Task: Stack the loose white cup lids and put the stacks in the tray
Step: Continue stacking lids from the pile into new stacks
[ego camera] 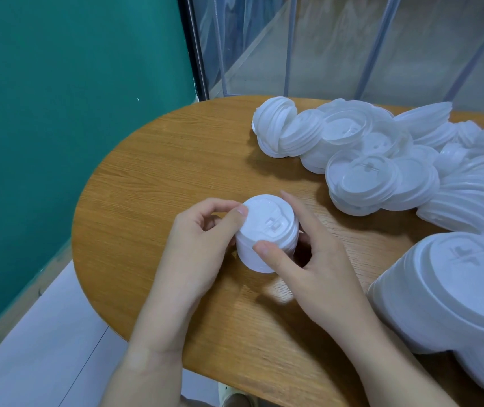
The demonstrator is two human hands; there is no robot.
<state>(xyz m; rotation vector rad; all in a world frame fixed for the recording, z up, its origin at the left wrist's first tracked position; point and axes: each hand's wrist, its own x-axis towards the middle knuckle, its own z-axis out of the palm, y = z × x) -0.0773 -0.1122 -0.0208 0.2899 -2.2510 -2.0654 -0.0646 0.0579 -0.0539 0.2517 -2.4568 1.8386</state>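
On worktop (146, 177): I'm steadying short lid stack (267, 233).
Grip: left hand (202, 239), right hand (308, 254) closing round it.
Handling: seeming light, thin, crushable; I'm favouring its sides.

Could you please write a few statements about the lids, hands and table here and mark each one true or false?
1. Both hands hold one stack of lids. True: the left hand and right hand grip it from either side.
2. The table is glass. False: it is wood with a rounded end.
3. A pile of loose lids lies on the far right of the table. True.
4. The held stack lies on its side. False: it stands upright, top lid facing up.
5. The wall to the left is red. False: it is green.
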